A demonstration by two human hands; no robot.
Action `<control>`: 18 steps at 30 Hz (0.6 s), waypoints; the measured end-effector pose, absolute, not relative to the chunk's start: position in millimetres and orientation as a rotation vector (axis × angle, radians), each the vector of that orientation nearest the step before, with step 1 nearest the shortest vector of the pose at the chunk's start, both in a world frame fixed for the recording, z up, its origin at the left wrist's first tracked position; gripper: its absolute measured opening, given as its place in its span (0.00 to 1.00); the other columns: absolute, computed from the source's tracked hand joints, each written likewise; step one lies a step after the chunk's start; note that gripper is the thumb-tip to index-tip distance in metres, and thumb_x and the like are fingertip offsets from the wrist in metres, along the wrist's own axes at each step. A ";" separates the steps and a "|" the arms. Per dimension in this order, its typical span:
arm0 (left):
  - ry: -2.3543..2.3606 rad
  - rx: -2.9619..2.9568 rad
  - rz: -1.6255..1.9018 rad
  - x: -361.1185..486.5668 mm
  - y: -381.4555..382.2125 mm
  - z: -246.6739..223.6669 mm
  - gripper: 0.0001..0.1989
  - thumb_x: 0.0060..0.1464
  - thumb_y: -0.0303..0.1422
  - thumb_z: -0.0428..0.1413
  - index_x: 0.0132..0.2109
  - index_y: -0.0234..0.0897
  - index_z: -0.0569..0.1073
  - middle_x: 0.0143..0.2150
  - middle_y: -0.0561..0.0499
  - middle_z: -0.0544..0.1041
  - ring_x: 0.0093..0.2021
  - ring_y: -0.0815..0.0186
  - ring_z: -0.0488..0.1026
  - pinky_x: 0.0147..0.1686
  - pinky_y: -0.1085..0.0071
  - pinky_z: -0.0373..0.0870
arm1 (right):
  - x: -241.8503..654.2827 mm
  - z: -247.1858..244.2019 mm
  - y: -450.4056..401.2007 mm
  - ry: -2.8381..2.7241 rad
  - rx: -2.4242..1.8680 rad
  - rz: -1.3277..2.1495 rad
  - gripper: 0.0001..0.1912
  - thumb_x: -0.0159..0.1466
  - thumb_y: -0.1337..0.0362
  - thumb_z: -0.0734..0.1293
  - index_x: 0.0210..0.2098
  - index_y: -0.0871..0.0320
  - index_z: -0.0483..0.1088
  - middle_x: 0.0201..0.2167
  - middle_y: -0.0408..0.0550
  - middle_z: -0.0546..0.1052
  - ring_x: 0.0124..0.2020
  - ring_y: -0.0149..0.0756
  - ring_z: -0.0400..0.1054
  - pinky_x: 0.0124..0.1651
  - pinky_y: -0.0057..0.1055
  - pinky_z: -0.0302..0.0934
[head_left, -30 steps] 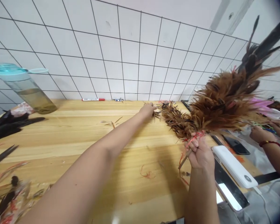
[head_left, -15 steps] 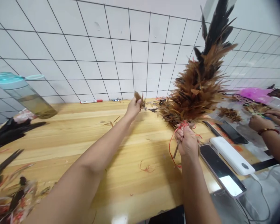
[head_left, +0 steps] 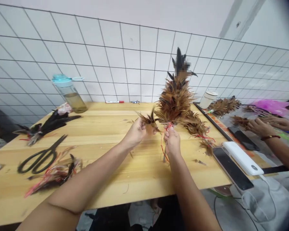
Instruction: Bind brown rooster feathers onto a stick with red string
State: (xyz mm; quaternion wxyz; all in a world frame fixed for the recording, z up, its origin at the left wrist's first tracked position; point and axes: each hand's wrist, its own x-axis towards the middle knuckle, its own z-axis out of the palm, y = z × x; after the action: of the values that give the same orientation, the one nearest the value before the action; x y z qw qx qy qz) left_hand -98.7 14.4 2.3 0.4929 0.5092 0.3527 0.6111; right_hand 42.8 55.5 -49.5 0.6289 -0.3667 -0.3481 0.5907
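Upright over the table (head_left: 106,179) stands a large brown and black feather bundle (head_left: 175,99), its base bound with red string. My right hand (head_left: 172,139) is closed around that bound base, and red string hangs below it. To the left of the bundle, my left hand (head_left: 136,131) pinches a small tuft of brown and dark feathers (head_left: 149,121). The tuft is close to the bundle's lower left side. A second brown feather bundle (head_left: 197,125) with red string lies just right of the large one.
Scissors (head_left: 43,157), a feather pile (head_left: 60,173), black feathers (head_left: 53,123) and a bottle (head_left: 73,96) are at the left. Phones (head_left: 232,168), a power bank (head_left: 242,158) and a white cup (head_left: 208,98) are at the right. Another person's hands (head_left: 261,126) hold feathers there.
The view has shifted, showing more of the table. The large bundle sits lower and more upright, and my left hand with its tuft is nearer my right hand. Scissors and the second bundle now show fully.
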 end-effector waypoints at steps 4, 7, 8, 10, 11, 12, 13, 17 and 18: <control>0.871 1.138 1.513 -129.3 -3.6 2.0 0.19 0.41 0.40 0.66 0.35 0.34 0.69 0.31 0.51 0.74 0.30 0.71 0.72 0.27 0.75 0.67 | 4.5 -46.2 37.6 -0.869 -0.820 1.449 0.21 0.53 0.47 0.69 0.32 0.60 0.69 0.16 0.33 0.53 0.16 0.21 0.41 0.18 0.23 0.34; 0.877 1.017 1.568 -149.0 -14.5 -3.0 0.17 0.41 0.39 0.67 0.32 0.33 0.70 0.27 0.54 0.72 0.26 0.74 0.68 0.24 0.78 0.61 | -21.5 -43.7 26.0 -0.928 -0.799 1.516 0.21 0.53 0.46 0.69 0.30 0.59 0.67 0.16 0.33 0.54 0.16 0.21 0.41 0.19 0.23 0.34; 0.863 0.979 1.594 -154.4 -17.7 -4.7 0.16 0.41 0.38 0.67 0.32 0.33 0.70 0.27 0.54 0.71 0.26 0.75 0.67 0.24 0.78 0.61 | -30.0 -42.7 22.4 -0.952 -0.789 1.543 0.21 0.53 0.46 0.70 0.28 0.59 0.66 0.16 0.33 0.54 0.16 0.21 0.41 0.19 0.23 0.33; 0.839 0.924 1.637 -164.3 -23.2 -7.7 0.16 0.40 0.38 0.67 0.31 0.33 0.71 0.28 0.54 0.72 0.27 0.75 0.67 0.26 0.78 0.63 | -46.5 -41.0 15.7 -1.004 -0.765 1.592 0.22 0.52 0.45 0.70 0.27 0.59 0.65 0.16 0.34 0.55 0.16 0.21 0.41 0.19 0.23 0.34; 0.841 0.922 1.649 -169.0 -25.3 -9.1 0.16 0.41 0.39 0.67 0.31 0.33 0.71 0.28 0.54 0.72 0.28 0.74 0.68 0.28 0.77 0.64 | -54.3 -40.6 12.6 -1.030 -0.755 1.613 0.22 0.52 0.45 0.70 0.27 0.59 0.65 0.17 0.35 0.57 0.17 0.21 0.42 0.19 0.23 0.34; 0.859 0.941 1.659 -173.7 -26.9 -10.6 0.15 0.42 0.39 0.66 0.30 0.33 0.71 0.27 0.53 0.73 0.28 0.73 0.68 0.29 0.76 0.66 | -61.5 -40.8 9.9 -1.055 -0.748 1.628 0.22 0.52 0.45 0.70 0.28 0.59 0.65 0.18 0.35 0.58 0.17 0.21 0.42 0.19 0.23 0.35; 0.900 0.984 1.669 -178.2 -28.0 -12.2 0.15 0.43 0.40 0.65 0.29 0.32 0.72 0.26 0.52 0.73 0.28 0.73 0.69 0.30 0.75 0.67 | -67.9 -41.5 7.5 -1.081 -0.745 1.639 0.23 0.52 0.45 0.69 0.29 0.59 0.66 0.18 0.36 0.60 0.17 0.21 0.43 0.19 0.23 0.35; 1.166 1.220 1.685 -192.5 -28.5 -19.3 0.12 0.48 0.38 0.62 0.30 0.33 0.72 0.27 0.51 0.75 0.29 0.69 0.72 0.33 0.72 0.70 | -83.6 -49.6 1.1 -1.167 -0.745 1.649 0.21 0.54 0.46 0.69 0.30 0.59 0.66 0.21 0.39 0.63 0.18 0.22 0.44 0.19 0.24 0.37; 1.218 1.237 1.679 -194.0 -28.1 -20.7 0.11 0.48 0.37 0.61 0.31 0.33 0.71 0.27 0.51 0.76 0.28 0.69 0.72 0.33 0.71 0.71 | -84.8 -52.2 0.1 -1.171 -0.744 1.647 0.21 0.54 0.46 0.68 0.30 0.59 0.66 0.21 0.39 0.64 0.18 0.22 0.44 0.19 0.24 0.37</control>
State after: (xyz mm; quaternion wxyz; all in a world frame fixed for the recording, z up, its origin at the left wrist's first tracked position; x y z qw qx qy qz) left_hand -194.0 -28.1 -20.7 0.3550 0.4789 0.4714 0.6499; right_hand -84.8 0.1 -52.2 0.4742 -0.3042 -0.4788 0.6733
